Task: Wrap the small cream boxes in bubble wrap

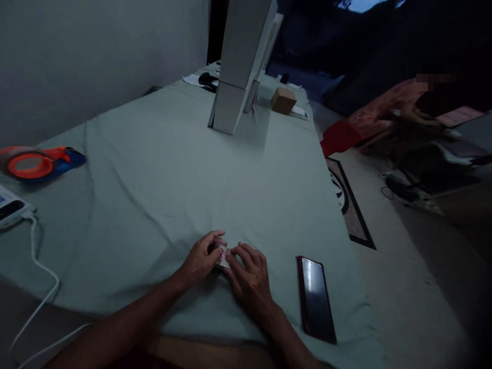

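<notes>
Both of my hands meet near the front edge of a table covered with pale green cloth (161, 174). Between them lies a small pale object (223, 256) with a reddish tint, too dim to name. My left hand (202, 259) curls its fingers round the object's left side. My right hand (249, 277) pinches its right side with bent fingers. The object rests on or just above the cloth. A dark phone (315, 298) with a red rim lies face up just right of my right hand.
An orange and blue tape dispenser (38, 163) sits at the left edge. A white device (11, 207) with a white cable (40, 266) lies below it. Tall white boxes (240, 66) and a small brown box (283, 100) stand at the far end. Floor and clutter lie right.
</notes>
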A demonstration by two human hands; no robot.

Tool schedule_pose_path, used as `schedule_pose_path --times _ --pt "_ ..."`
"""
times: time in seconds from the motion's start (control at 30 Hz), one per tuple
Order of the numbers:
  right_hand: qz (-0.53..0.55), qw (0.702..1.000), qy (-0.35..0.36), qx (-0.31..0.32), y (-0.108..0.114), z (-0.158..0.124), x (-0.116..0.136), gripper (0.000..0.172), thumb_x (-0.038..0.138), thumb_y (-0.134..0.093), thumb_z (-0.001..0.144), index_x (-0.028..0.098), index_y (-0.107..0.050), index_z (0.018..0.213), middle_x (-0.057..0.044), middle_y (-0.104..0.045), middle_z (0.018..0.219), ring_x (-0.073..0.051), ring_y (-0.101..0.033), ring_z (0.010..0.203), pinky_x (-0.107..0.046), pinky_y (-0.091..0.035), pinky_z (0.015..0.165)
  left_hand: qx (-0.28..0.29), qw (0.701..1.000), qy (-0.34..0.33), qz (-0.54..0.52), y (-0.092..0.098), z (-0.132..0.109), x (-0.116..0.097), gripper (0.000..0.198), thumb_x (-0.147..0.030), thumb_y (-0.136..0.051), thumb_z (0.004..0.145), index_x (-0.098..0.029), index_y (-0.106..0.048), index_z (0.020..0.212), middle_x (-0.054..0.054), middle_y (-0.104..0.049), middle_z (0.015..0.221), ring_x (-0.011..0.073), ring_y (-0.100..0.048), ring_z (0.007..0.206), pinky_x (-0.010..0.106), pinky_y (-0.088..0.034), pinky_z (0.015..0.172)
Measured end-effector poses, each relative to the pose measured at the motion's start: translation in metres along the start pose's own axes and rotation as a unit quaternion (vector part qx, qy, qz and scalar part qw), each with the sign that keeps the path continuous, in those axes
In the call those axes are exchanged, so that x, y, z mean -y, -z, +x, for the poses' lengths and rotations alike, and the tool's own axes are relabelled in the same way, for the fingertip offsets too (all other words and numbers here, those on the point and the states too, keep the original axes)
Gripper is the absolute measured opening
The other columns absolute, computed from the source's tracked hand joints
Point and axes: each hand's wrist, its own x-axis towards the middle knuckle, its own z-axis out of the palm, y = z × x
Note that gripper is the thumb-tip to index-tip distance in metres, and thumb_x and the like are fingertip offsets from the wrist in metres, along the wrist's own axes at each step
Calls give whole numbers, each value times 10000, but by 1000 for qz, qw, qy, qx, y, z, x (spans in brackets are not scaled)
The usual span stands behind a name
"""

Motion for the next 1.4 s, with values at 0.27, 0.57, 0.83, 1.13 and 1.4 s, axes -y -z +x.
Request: schedule_pose_path --times 0.27,0.57,0.83,1.13,1.4 --pt "8 996 -15 -84 -18 -17 1 271 191 -615 884 206 -606 1155 -89 -647 1064 -268 -520 1144 -431 -411 910 -19 1000 -18 -1 -1 -6 2 471 -201 -531 799 -164 -514 1268 91 -653 1109 195 -603 1002 324 -478 882" --pt "25 996 -13 -79 -21 -14 -2 234 247 -612 890 223 -611 1122 -79 -641 1054 -265 -525 1147 -433 -414 914 -20 999 -18 20 -2 -3 5 445 -192 -520 806 -175 -532 1251 77 -658 1090 178 -617 927 296 -495 822" --pt "0 995 -41 -91 -24 -21 5 207 230 -593 893 208 -598 1098 -119 -596 1164 -268 -518 1153 -444 -420 926 -21 999 -22 23 -2 -5 6 434 -186 -520 813 -176 -540 1246 74 -655 1110 180 -614 960 287 -500 825" --pt "6 996 -33 -80 -21 -18 4 242 186 -596 871 221 -597 1111 -114 -591 1184 -269 -516 1170 -442 -432 926 -16 999 -35 36 -2 -9 1 406 -203 -502 835 -185 -554 1238 72 -652 1111 189 -608 996 315 -499 857" --pt "-4 995 -40 -86 -21 -19 5 232 186 -586 880 227 -594 1108 -124 -554 1238 -270 -516 1165 -443 -444 914 -54 966 -173 184 0 -10 -4 375 -107 -500 801 -201 -643 1135 82 -635 1166 226 -534 1129 411 -413 1017"
